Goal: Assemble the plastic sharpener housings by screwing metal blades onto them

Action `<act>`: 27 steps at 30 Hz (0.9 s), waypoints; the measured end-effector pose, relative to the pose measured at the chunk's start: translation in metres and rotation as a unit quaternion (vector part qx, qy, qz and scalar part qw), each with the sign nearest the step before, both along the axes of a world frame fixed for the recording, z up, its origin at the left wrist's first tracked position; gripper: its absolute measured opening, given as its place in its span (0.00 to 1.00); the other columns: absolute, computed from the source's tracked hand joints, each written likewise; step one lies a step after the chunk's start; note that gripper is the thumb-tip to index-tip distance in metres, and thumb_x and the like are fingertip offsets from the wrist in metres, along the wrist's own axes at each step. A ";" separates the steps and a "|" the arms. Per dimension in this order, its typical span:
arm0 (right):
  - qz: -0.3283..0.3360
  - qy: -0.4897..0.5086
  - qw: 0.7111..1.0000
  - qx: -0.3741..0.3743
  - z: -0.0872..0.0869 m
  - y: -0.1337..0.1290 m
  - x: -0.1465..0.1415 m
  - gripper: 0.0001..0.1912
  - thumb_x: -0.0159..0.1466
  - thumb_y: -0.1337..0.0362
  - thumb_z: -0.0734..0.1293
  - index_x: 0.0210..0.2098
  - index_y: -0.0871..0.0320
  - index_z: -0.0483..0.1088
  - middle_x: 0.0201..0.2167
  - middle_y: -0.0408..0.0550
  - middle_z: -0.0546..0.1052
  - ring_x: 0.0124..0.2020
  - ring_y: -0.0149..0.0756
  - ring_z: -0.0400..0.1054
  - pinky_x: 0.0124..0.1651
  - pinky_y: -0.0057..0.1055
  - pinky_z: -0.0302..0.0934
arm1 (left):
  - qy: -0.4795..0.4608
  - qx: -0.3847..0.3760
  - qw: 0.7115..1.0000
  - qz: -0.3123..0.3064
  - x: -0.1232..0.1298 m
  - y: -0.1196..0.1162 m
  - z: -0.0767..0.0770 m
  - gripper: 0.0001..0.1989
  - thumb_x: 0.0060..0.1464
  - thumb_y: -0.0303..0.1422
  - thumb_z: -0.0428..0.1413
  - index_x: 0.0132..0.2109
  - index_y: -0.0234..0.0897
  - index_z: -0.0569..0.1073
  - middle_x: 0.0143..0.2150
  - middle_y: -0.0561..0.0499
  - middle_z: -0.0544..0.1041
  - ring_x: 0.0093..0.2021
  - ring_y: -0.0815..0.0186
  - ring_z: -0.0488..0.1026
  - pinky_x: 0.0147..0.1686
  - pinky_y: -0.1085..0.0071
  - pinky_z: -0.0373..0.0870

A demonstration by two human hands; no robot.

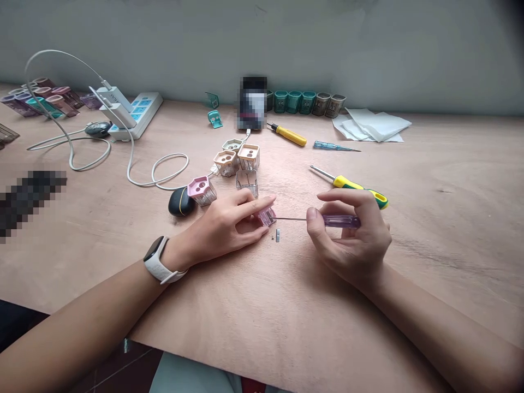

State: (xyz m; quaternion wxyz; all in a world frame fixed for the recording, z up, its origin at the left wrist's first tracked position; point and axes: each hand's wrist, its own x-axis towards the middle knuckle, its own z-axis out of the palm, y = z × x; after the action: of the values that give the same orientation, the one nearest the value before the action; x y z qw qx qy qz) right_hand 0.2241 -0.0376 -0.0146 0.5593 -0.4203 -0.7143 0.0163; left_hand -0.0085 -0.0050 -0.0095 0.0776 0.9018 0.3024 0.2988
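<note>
Hands (352, 237) on small translucent pink sharpener piece (267, 216), angular

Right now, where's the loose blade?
In the head view, the blade lies flat on the table, between the two hands, just right of the tiny screw and below the purple screwdriver's shaft.

Right of the power strip (144, 112), the left hand (221, 225) partly hides a pink piece (267, 216); left of the strip, a dark shape (33, 199) (pixelated) blurs.
</note>
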 end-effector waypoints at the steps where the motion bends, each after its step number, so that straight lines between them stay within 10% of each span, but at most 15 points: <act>1: 0.001 0.000 1.000 0.000 0.000 0.000 0.000 0.15 0.62 0.73 0.69 0.46 0.54 0.68 0.26 0.37 0.72 0.20 0.27 0.70 0.21 0.26 0.66 | -0.002 0.003 1.000 0.000 0.000 0.000 0.000 0.22 0.63 0.30 0.60 0.63 0.36 0.71 0.41 0.49 0.73 0.38 0.68 0.74 0.40 0.71 0.75; 27: 0.020 -0.018 1.000 -0.010 -0.004 0.005 0.001 0.08 0.63 0.72 0.70 0.40 0.57 0.68 0.31 0.40 0.75 0.25 0.26 0.71 0.28 0.25 0.71 | -0.036 0.073 0.994 0.076 -0.004 0.002 -0.001 0.25 0.62 0.31 0.62 0.64 0.37 0.70 0.44 0.47 0.75 0.41 0.66 0.73 0.44 0.68 0.75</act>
State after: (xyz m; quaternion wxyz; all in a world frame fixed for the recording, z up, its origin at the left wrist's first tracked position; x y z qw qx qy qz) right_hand 0.2252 -0.0321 -0.0189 0.5415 -0.4118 -0.7325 0.0264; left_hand -0.0129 -0.0032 -0.0109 0.0000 0.8679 0.3445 0.3578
